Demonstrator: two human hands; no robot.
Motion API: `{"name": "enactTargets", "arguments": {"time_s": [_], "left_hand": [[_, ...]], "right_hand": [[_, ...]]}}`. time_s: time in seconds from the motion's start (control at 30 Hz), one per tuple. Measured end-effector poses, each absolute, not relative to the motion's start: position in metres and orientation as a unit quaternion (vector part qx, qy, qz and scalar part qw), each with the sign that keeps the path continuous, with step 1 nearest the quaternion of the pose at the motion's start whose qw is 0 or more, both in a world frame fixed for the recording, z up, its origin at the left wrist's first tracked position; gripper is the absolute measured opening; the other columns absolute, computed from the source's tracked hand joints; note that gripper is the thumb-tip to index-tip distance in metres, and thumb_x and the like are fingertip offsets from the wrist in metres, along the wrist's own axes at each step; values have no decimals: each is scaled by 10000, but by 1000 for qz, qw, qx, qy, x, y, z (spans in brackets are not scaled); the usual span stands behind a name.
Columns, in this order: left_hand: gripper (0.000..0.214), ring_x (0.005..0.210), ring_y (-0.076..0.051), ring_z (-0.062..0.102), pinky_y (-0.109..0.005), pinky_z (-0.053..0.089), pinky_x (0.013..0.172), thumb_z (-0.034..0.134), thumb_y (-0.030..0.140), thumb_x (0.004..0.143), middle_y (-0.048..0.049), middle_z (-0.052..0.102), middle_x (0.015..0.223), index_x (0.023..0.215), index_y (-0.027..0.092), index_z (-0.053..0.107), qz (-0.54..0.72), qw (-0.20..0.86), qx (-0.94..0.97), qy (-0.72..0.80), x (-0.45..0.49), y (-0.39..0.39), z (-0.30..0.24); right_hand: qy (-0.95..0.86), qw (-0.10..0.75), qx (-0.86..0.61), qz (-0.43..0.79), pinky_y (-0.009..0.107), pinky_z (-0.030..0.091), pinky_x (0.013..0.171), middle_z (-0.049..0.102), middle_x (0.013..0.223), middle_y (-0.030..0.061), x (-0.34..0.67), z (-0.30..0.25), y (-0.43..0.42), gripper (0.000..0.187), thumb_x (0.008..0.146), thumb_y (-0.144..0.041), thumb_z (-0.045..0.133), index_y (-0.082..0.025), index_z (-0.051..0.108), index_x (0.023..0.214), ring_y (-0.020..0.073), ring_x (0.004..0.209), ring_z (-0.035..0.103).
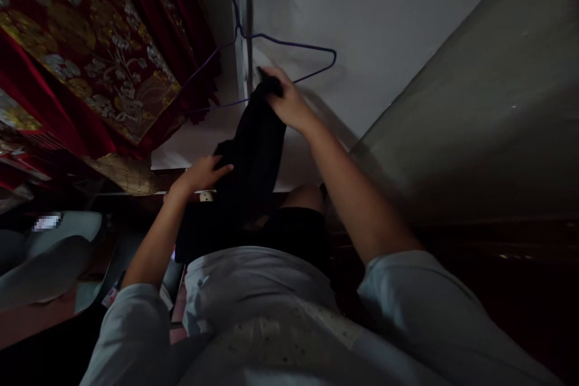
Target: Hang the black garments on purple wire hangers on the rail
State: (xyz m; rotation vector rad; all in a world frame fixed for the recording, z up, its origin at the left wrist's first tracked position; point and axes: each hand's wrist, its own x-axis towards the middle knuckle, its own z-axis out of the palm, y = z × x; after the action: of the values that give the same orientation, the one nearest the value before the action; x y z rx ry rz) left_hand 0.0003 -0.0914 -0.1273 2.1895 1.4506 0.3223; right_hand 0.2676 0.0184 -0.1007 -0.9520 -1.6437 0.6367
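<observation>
A dark garment [256, 151] hangs down from my right hand [286, 98], whose fingers are closed on its gathered top end. Lower down and to the left, my left hand [204, 172] touches the garment's side, with the thumb and fingers apart around its edge. Just behind my right hand is a thin purple wire hanger [294, 44], hooked up high against a pale upright post [244, 66]. The lower bar of the hanger passes behind the garment. What kind of garment it is I cannot make out in the dim light.
Red cloth with gold and silver floral embroidery [99, 42] hangs at the upper left. A white wall [344, 6] stands ahead, with a greyish panel [488, 114] slanting along the right. Grey-green chairs [79, 232] are at the lower left.
</observation>
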Motion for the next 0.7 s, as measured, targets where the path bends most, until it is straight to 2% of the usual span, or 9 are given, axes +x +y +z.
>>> {"name": "enactTargets", "arguments": {"time_s": [0.07,0.17,0.27,0.37,0.43,0.5,0.57,0.63,0.7], "left_hand": [[355,891,-274,678,-353,491,833,506,436,993,-126,722,920,915,148,697,92,194,783,584,-18,-84,-118],[299,907,-274,676,-356,495,853,502,360,954,-124,715,888,860,156,700,96,158,746,639,-41,-70,-106],[253,838,-232,663,-315,513,785,544,348,892,-78,702,835,799,163,690,141,238,730,625,-49,-54,-92],[216,733,-196,637,-287,522,704,561,304,835,-53,670,752,709,161,663,143,333,700,615,-42,-39,-76],[207,701,-188,628,-283,514,680,577,290,811,-46,658,714,673,161,660,113,337,701,618,-35,-34,-64],[220,677,-185,617,-289,497,671,576,296,808,-39,647,682,658,160,663,90,281,728,619,-30,-35,-53],[250,655,-181,591,-305,484,685,567,320,822,-30,613,641,647,159,646,97,180,764,613,-27,-42,-40],[251,680,-179,583,-323,488,743,565,322,824,-28,595,645,639,159,611,151,67,785,596,-24,-55,-28],[206,771,-190,618,-332,497,823,561,287,808,-46,649,743,654,156,604,238,-17,786,570,-22,-68,-17]], "right_hand": [[-655,530,-452,292,409,561,933,692,890,44,269,-121,36,97,892,-310,651,-219,621,880,259,1052,655],[-629,536,-490,276,363,553,741,598,718,21,283,-134,42,197,850,-259,675,-214,544,710,230,827,632],[-634,540,-503,229,315,477,591,438,568,-12,305,-128,26,365,788,-238,740,-239,430,596,189,679,539],[-654,537,-497,192,302,414,536,318,498,-19,323,-115,6,454,797,-260,746,-259,354,568,173,641,465],[-664,536,-492,172,300,388,521,277,485,-19,330,-107,-6,470,813,-274,737,-264,337,567,169,632,438],[-665,534,-497,156,297,363,509,265,495,-21,333,-101,-13,494,798,-275,758,-262,330,553,155,614,409],[-659,533,-508,151,293,341,504,275,520,-24,331,-98,-17,524,770,-272,791,-251,329,525,129,592,372],[-651,541,-506,167,290,356,509,300,540,-22,325,-100,-19,515,764,-277,806,-241,354,520,122,591,378],[-642,560,-486,196,291,411,527,352,559,-14,318,-106,-19,451,780,-307,802,-234,415,559,146,623,449]]}}
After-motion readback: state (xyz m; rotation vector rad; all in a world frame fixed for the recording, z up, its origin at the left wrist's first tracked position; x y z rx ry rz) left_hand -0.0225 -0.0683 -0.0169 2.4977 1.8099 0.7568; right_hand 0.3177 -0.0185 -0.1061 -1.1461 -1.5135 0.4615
